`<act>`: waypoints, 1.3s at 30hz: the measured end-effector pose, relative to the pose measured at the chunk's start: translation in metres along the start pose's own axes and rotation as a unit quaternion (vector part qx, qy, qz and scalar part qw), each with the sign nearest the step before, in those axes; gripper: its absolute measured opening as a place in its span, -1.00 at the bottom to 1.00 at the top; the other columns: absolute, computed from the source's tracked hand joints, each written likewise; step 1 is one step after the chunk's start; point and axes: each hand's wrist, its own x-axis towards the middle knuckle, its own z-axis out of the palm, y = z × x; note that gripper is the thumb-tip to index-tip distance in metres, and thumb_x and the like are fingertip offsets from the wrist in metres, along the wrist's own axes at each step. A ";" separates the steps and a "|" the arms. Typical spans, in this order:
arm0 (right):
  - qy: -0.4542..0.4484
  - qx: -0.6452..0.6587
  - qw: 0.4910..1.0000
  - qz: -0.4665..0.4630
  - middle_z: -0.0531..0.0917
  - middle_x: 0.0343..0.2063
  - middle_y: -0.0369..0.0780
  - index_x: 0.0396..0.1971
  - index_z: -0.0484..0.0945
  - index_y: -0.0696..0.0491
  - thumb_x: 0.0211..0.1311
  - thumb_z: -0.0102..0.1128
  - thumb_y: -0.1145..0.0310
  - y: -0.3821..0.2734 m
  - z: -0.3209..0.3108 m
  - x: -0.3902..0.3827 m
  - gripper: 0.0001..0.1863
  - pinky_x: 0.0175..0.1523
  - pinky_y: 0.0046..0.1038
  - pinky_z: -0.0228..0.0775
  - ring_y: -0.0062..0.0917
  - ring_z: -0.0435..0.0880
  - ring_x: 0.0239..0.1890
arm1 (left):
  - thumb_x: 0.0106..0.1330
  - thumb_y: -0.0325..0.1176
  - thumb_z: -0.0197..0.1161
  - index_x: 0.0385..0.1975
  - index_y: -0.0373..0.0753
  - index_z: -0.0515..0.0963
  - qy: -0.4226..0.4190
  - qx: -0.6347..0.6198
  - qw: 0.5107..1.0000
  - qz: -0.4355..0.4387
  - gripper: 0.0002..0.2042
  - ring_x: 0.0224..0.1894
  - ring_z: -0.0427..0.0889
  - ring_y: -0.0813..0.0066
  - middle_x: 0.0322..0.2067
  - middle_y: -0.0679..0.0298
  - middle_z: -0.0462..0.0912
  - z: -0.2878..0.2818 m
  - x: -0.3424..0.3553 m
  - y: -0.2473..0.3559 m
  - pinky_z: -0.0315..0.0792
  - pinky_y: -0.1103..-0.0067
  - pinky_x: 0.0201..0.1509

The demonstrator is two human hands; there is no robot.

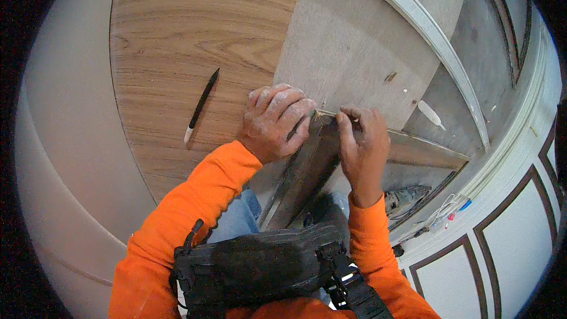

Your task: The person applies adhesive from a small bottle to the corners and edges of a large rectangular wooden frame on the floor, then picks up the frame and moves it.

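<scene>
Dark wooden board (pixel 319 156): top end between both hands. Left hand (pixel 274 121), fingers curled, at eleven o'clock; right hand (pixel 364 139), thumb bent, at two; cannot tell if either clamps it. Black pouch (pixel 260 269), seven o'clock, contents hidden.

You're in room (pixel 348 41) that looks under fitting-out or renovation; kind of building can't be told. Around you: wood-grain board (pixel 189 18), pale grey board (pixel 342 53) right beside it, long white strip (pixel 418 15) lying over pale one, loose scrap (pixel 390 77), black pen (pixel 205 99), small white nozzle (pixel 431 114), what looks like power tool (pixel 406 198), white cable (pixel 446 208) near white panels (pixel 520 230) with brown framing. Pale dust on your left hand (pixel 273 119).
</scene>
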 end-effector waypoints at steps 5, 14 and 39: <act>-0.076 -0.047 0.996 -0.012 0.61 -0.42 -0.12 -0.39 0.64 0.08 0.18 0.31 0.27 0.001 -0.004 0.024 -0.82 -0.17 -0.18 0.37 -0.16 0.59 -0.30 | 0.05 -0.40 0.32 -0.23 -0.12 0.58 0.009 0.019 1.000 0.009 -0.75 0.03 0.54 0.19 -0.08 0.27 0.58 0.004 -0.004 -0.003 0.37 0.27 0.11; -0.115 -0.108 0.987 -0.022 0.62 -0.53 -0.09 -0.47 0.62 0.14 0.13 0.33 0.27 -0.012 0.004 0.038 -0.78 -0.29 -0.24 0.42 -0.18 0.61 -0.43 | 0.01 -0.39 0.31 -0.19 -0.12 0.56 -0.003 0.017 1.000 0.012 -0.69 0.07 0.52 0.21 -0.05 0.29 0.58 0.005 -0.006 -0.002 0.35 0.27 0.13; 0.007 0.552 0.810 0.197 0.68 -0.28 -0.31 -0.27 0.64 0.15 0.30 0.31 0.37 -0.020 -0.031 -0.082 -0.85 -0.02 -0.57 0.42 -0.66 0.59 -0.19 | 0.23 -0.38 0.29 -0.16 -0.24 0.60 -0.071 -0.223 0.962 -0.140 -0.80 -0.01 0.63 0.18 -0.07 0.13 0.64 -0.044 0.009 0.087 0.47 0.37 0.12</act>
